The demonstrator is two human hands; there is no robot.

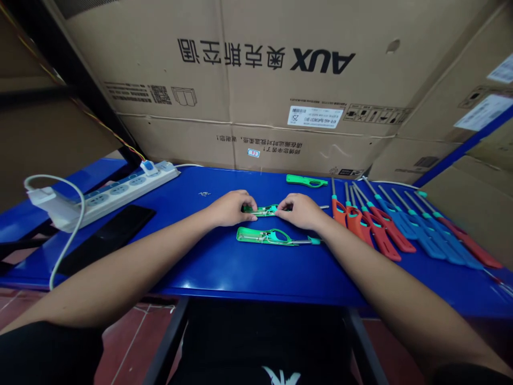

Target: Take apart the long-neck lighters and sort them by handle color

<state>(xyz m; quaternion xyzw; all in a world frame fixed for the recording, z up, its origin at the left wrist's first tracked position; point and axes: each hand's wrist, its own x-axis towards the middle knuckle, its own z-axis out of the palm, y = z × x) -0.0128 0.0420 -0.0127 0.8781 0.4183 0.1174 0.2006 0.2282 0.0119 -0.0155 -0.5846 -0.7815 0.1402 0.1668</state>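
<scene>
A green lighter half-shell with its inner parts exposed lies across the middle of the blue table, its metal tube pointing right. My left hand grips its left end between thumb and fingers. The thumb and fingers of my right hand pinch it near the trigger opening. Just in front lies a second open green lighter, with a tube and teal tip at its right. Behind my right hand rests an empty-looking green shell piece.
Finished-looking lighters, orange-red and blue, lie in a row at the right. At the left are a white power strip and a black phone. Small metal pieces lie behind my left hand. Cardboard stands along the back.
</scene>
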